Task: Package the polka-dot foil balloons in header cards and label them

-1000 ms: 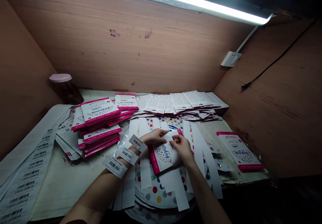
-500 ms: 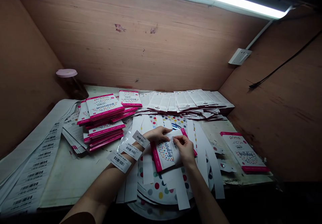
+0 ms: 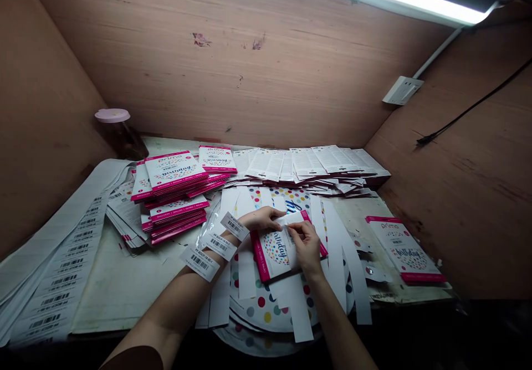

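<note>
Between my hands lies a white and pink balloon packet point(image 3: 276, 255) printed with "birthday" and coloured dots, tilted above the pile in front of me. My left hand point(image 3: 268, 218) grips its far edge between thumb and fingers. The fingertips of my right hand point(image 3: 305, 240) are pinched together at the packet's upper middle; whatever small thing they pinch is hidden. Several barcode stickers point(image 3: 219, 246) cling to my left forearm. Beneath the packet are white paper strips point(image 3: 297, 314) on round, dotted foil balloons point(image 3: 260, 317).
Stacked pink and white packets point(image 3: 174, 171) stand at left, beside long barcode label sheets point(image 3: 62, 287). White packets lie face down point(image 3: 270, 165) along the back. One packet stack point(image 3: 401, 248) sits at right. A lidded cup point(image 3: 120, 132) stands in the left corner.
The view has shifted slightly, so the whole scene sits a little differently in the picture. Both hands keep nearly the same hold at the packet.
</note>
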